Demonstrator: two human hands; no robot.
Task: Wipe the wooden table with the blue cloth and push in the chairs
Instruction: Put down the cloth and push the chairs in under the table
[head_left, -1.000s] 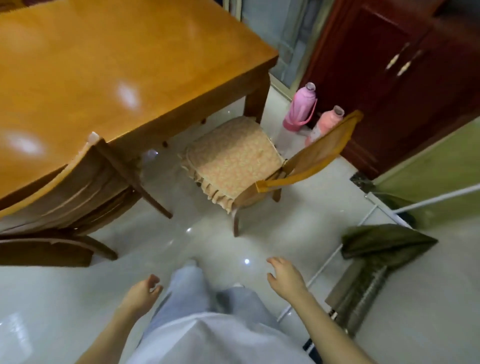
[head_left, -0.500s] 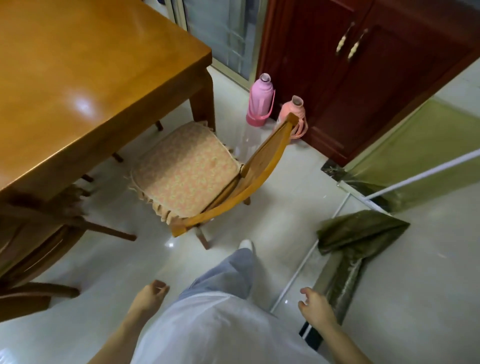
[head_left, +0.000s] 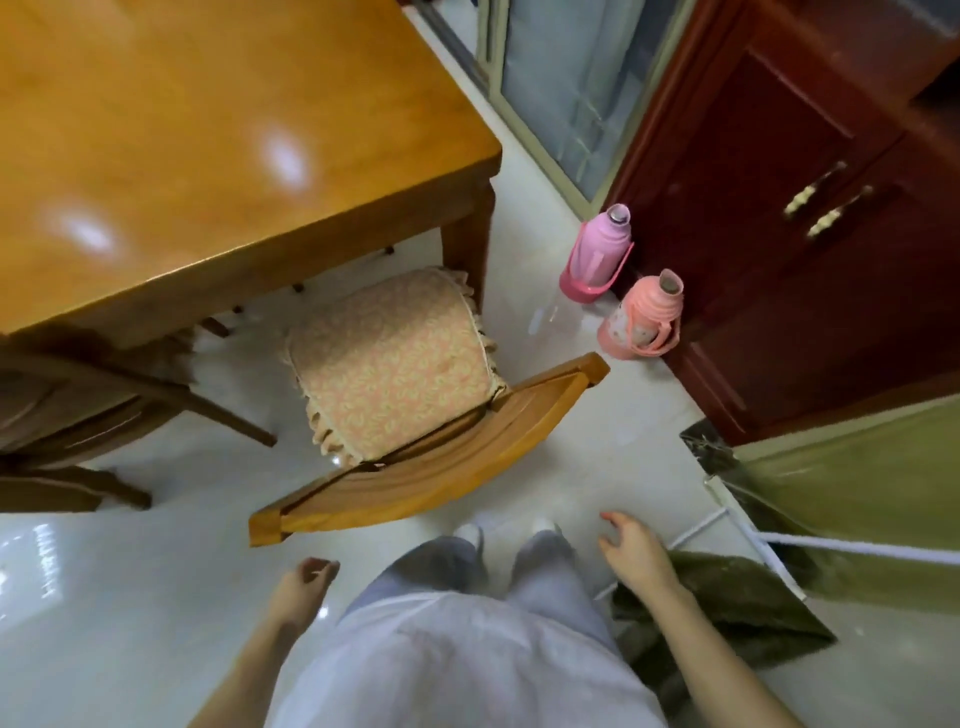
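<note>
Table first: we see the wooden table (head_left: 208, 130) filling the far left. Its left and far sides are cut off by the frame, and one leg shows at its near right corner. The dark red cabinet (head_left: 779, 218) on the far right is cropped too. Under the table's near edge a darker chair (head_left: 88, 415) sits mostly hidden and blurred; we cannot make out its seat. The cushioned chair (head_left: 431, 467) stands beside the table leg, its seat almost wholly out from under the top and its curved backrest nearest us. Both our hands hang nearer than that backrest and touch nothing. Our left hand (head_left: 304, 584) is just near of the backrest's left end, fingers loosely curled around nothing. Our right hand (head_left: 631, 551) is off the backrest's right end, above a green cloth (head_left: 737, 608) on the floor, fingers relaxed and slightly spread, empty. Our forearms reach in from the near edge, either side of our legs.
</note>
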